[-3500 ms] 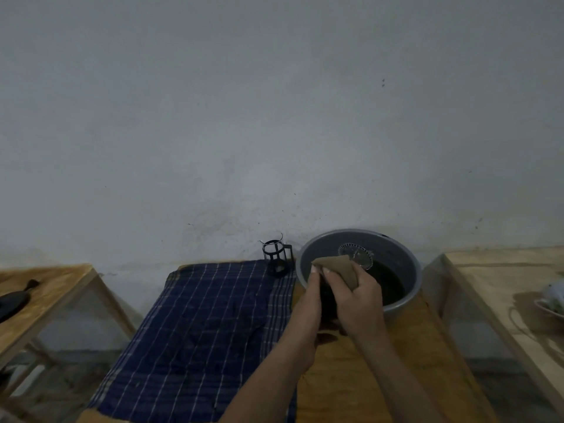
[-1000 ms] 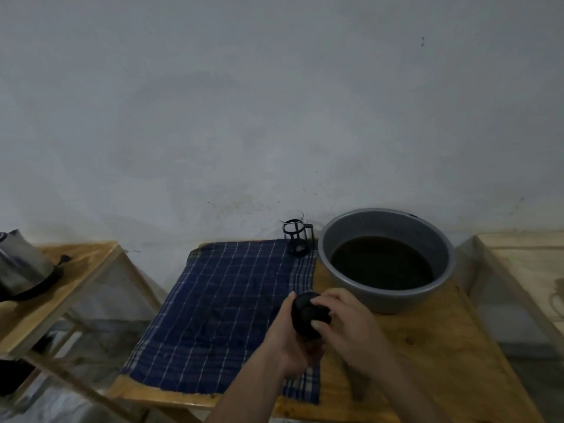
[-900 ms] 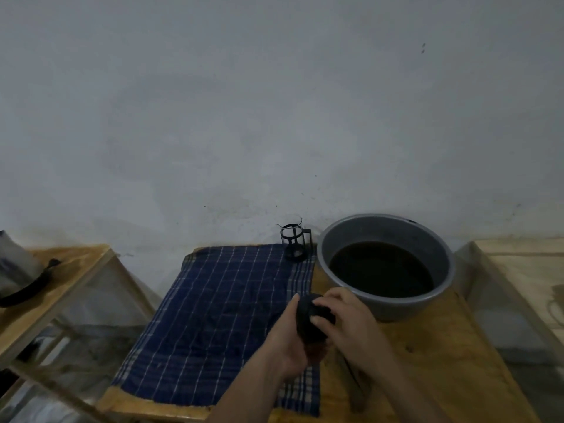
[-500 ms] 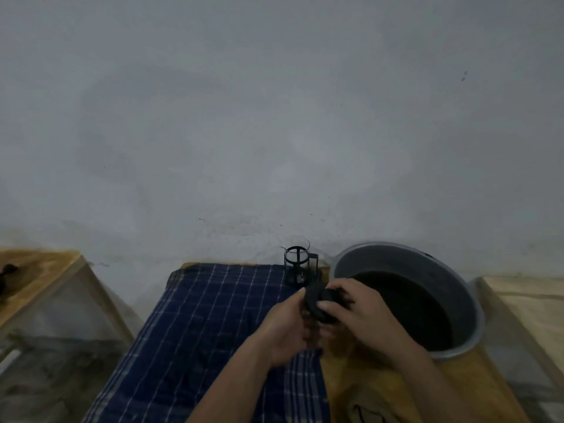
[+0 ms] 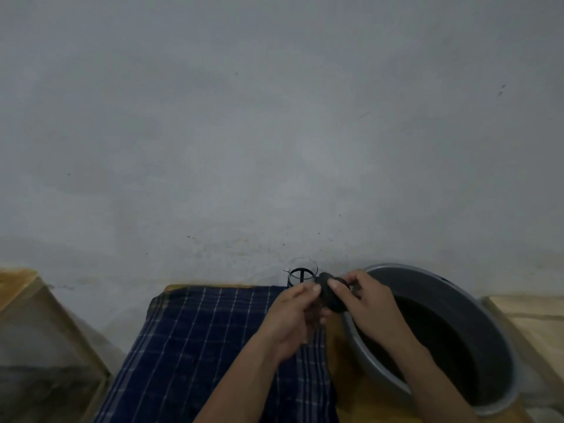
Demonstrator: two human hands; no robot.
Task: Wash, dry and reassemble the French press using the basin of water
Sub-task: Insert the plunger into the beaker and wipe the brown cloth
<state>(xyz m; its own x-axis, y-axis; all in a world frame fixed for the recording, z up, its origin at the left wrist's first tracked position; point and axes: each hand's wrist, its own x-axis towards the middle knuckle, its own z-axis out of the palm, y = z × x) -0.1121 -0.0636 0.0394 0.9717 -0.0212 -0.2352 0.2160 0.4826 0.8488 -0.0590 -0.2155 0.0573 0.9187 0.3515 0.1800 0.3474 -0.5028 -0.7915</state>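
Observation:
Both hands hold the black French press lid [image 5: 332, 296] above the table, just left of the grey basin [image 5: 476, 303] of dark water. My left hand [image 5: 294, 315] grips the lid from the left side and below. My right hand [image 5: 364, 303] pinches its top with fingers and thumb. The glass French press beaker [image 5: 300, 274] in its black frame stands upright at the far edge of the blue checked cloth [image 5: 210, 346], right behind the lid. What hangs under the lid is hidden by my left hand.
The wooden table [image 5: 345, 392] stands against a grey wall [image 5: 274, 132]. A second wooden table [image 5: 537, 319] sits to the right and a wooden shelf [image 5: 18, 285] to the left, with gaps between them.
Both hands carried the lid up and away toward the beaker and basin rim. The brown rag seen earlier in my right hand is gone. The view shifted.

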